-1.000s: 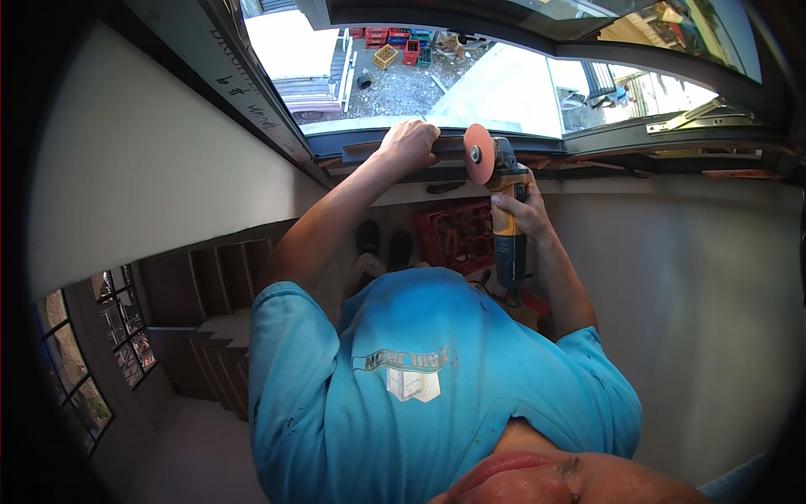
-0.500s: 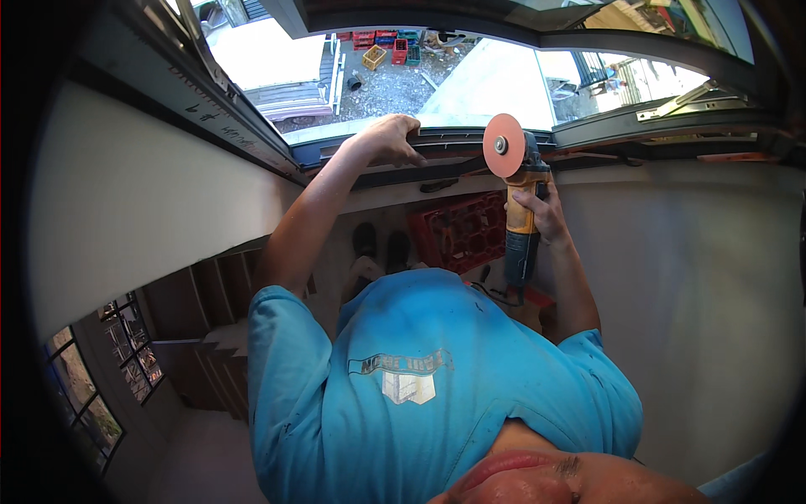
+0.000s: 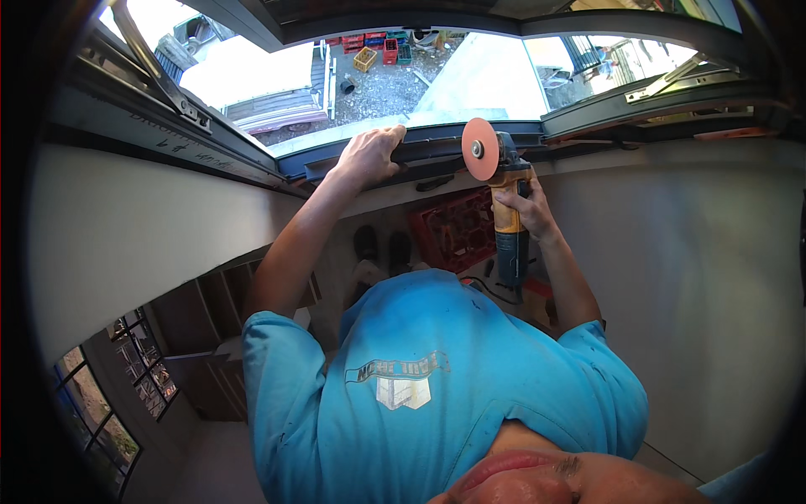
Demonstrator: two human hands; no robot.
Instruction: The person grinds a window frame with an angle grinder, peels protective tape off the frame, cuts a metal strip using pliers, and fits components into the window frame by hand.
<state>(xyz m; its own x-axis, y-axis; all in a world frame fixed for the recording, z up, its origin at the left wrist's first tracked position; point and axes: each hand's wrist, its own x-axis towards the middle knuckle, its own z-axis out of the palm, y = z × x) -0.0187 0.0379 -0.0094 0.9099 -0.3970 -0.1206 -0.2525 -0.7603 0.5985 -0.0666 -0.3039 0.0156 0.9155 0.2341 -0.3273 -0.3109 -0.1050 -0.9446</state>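
My right hand (image 3: 527, 206) is wrapped round the yellow body of an angle grinder (image 3: 509, 220), held upright in front of the window. Its flat pinkish-red disc (image 3: 479, 149) faces left, just on the room side of the dark metal window frame (image 3: 441, 144). A cable runs from the grinder's dark lower end. At the left part of the frame's bottom rail, my left hand (image 3: 369, 157) takes hold, fingers over the top and thumb lower on the room side. The fingertips are partly hidden.
A red plastic crate (image 3: 453, 231) stands on the floor below the window, beside my shoes (image 3: 382, 244). Metal window stays (image 3: 667, 84) jut out at the right. Pale walls (image 3: 168, 193) flank me. Outside lie gravel and several coloured crates (image 3: 390, 50).
My left hand has come down onto the bottom rail, its fingers closer together. The grinder has shifted slightly left in my right hand. The view has turned a little to the left.
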